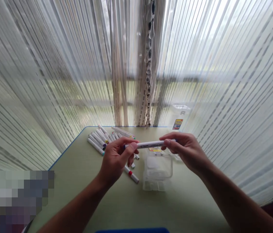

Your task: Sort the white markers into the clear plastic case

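Between my two hands a white marker (151,144) with dark print on its barrel is held level above the table. My left hand (119,155) pinches one end, where a bit of blue shows. The other end, also bluish, sits in the fingers of my right hand (183,147). Just below the marker stands a clear plastic case (159,166) with small compartments and a yellow label. Beside my left hand lies a white marker with a red band (130,173). Behind that hand is a loose pile of white markers (99,139), partly hidden by it.
A tall clear container (178,113) with a yellow and red label stands at the back right. The pale green table (78,187) has a blue edge. String curtains (78,64) with a strand of beads (148,64) hang behind it. A blue object (132,230) shows at the bottom.
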The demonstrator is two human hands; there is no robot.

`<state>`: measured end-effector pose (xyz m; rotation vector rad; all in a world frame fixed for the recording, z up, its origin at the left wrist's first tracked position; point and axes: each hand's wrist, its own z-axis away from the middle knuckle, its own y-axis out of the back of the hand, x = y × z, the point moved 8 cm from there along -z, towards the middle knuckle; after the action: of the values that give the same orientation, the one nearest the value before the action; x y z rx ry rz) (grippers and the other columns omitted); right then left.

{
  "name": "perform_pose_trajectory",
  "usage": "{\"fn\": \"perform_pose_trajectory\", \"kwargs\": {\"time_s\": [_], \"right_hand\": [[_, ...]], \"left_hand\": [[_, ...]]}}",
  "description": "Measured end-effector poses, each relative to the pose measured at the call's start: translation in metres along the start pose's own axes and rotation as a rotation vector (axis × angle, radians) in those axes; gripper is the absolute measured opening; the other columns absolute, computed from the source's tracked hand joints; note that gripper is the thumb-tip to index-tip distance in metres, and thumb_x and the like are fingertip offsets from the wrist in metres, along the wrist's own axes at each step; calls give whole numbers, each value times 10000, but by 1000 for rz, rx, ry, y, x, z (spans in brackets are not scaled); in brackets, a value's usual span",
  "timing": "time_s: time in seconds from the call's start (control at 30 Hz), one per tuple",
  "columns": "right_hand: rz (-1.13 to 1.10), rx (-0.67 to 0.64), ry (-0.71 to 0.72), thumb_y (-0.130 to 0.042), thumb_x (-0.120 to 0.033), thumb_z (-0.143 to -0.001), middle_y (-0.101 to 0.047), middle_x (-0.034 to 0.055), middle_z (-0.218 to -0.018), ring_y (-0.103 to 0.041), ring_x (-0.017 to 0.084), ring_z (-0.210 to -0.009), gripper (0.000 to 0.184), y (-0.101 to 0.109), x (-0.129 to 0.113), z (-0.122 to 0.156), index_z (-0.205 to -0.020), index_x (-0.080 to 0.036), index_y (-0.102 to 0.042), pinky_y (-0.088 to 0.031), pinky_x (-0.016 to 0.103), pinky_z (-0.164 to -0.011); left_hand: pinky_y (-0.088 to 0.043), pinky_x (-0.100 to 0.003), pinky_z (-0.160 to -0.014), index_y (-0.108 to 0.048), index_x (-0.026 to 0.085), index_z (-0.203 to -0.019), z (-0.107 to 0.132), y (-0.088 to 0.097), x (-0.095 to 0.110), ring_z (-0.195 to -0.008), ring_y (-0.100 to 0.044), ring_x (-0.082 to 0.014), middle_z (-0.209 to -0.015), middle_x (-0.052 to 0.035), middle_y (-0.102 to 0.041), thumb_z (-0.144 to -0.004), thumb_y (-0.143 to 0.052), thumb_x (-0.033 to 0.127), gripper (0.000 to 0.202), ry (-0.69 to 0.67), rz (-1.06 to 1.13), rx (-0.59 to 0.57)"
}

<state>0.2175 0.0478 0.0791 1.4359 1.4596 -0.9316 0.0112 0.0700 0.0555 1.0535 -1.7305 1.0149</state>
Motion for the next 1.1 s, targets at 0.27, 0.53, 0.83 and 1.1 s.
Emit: {"fn": "perform_pose_trajectory", "kwargs": {"time_s": [0.27, 0.53, 0.83, 1.1], "right_hand": [[-74, -12, -94, -895, -277, -699, -780, 52, -762, -718, 150, -664, 238, 0, 10, 3, -916, -210, -823, -563, 225, -602], [-45, 0, -80, -864, -313, -748, -742, 36, -670, -617, 113, -565, 209, 2, 9, 2, -919, -200, -824, -484, 217, -535], [18, -2, -59, -840, -350, -772, -720, 41, -653, -537, 103, -535, 208, 1, 6, 2, -896, -184, -822, -397, 217, -487], [-7, 1, -101, -865, -358, -734, -724, 49, -677, -509, 107, -529, 235, 1, 10, 2, -894, -191, -822, -379, 225, -468]], "left_hand": [[-395, -168, -364, -738, 116, -920, -2, 1, -3, -381, -473, -47, -622, -6, -678, -837, -756, 300, 203, 11, 50, 14], [-422, -164, -409, -745, 125, -945, 1, 0, 0, -431, -522, -53, -654, 2, -675, -812, -785, 268, 200, 9, 3, -16], [-448, -184, -422, -755, 109, -930, -1, 1, -1, -442, -525, -64, -673, -30, -699, -866, -707, 295, 202, 3, 41, -20], [-439, -172, -427, -737, 117, -945, 2, 0, 2, -443, -516, -61, -614, 16, -642, -790, -786, 270, 223, 41, -46, -28]]}}
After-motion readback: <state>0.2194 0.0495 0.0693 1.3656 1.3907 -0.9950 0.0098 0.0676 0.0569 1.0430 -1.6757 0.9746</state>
